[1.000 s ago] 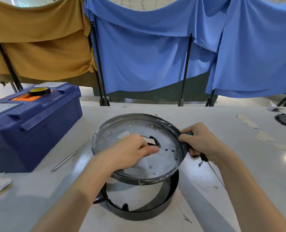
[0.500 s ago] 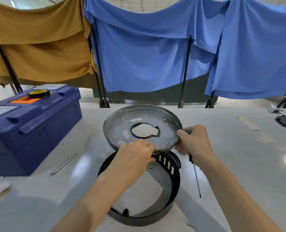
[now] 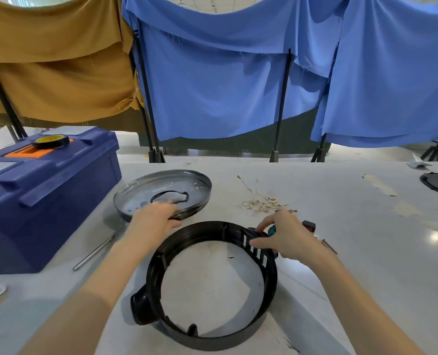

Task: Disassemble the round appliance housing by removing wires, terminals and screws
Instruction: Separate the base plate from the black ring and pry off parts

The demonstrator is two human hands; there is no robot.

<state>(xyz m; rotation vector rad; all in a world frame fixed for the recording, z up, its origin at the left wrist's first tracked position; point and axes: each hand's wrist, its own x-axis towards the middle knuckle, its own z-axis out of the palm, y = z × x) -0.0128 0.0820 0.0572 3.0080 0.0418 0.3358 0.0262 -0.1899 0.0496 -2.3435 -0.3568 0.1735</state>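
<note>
Left hand (image 3: 152, 221) pinches the near rim of the metal plate (image 3: 146, 204), blue toolbox (image 3: 46, 201) at its left. Right hand (image 3: 285, 238) grips a screwdriver (image 3: 272, 229) against the black housing ring (image 3: 212, 340); wires (image 3: 262, 202) lie just beyond.

We see a pale grey-white table (image 3: 340, 252) blotched with tan patches (image 3: 379, 184). On it lies a glossy black housing ring (image 3: 271, 278), one stretch striped with slots. The metal plate (image 3: 141, 193) is silver-grey, dark along its rim and flecked with white smears. The toolbox (image 3: 46, 201) is navy blue with an orange inset (image 3: 26, 151). Its tape roll (image 3: 50, 141) is black with yellow inside. We also see a silver rod (image 3: 93, 252), pale wires (image 3: 261, 203) with gold ends, a teal screwdriver handle (image 3: 271, 229) and a small black-and-red part (image 3: 308, 224). Behind hang plain bright blue cloths (image 3: 212, 85) and a mustard-brown cloth (image 3: 54, 73) on black poles (image 3: 282, 98).
</note>
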